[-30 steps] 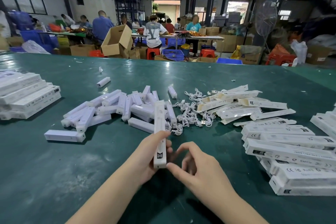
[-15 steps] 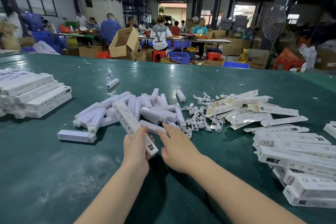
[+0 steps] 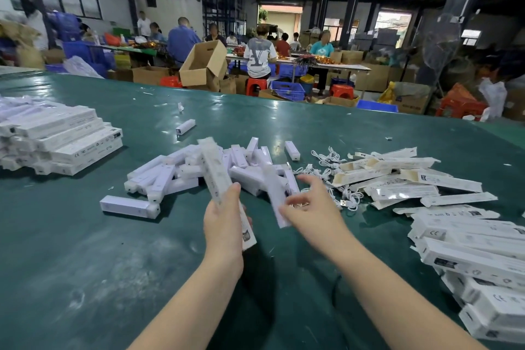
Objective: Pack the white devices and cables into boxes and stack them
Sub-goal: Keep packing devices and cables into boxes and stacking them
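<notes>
Lifted since before, the left hand (image 3: 224, 224) grips a long printed carton (image 3: 220, 182); right hand (image 3: 311, 214) pinches a smooth white device (image 3: 274, 193).

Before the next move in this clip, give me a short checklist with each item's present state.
1. Box secured in the left hand: ok, fingers wrapped round it, lifted off the green table.
2. Right hand has a device: ok, pinched, though blurred by motion.
3. Box end open to take the device: cannot tell, blurred.
4. Cable supply nearby: ok, cables lie just beyond the right hand.
5. More devices left: ok, device pile lies ahead.
6. Room on the packed stack: ok, at far left, top bare.
</notes>
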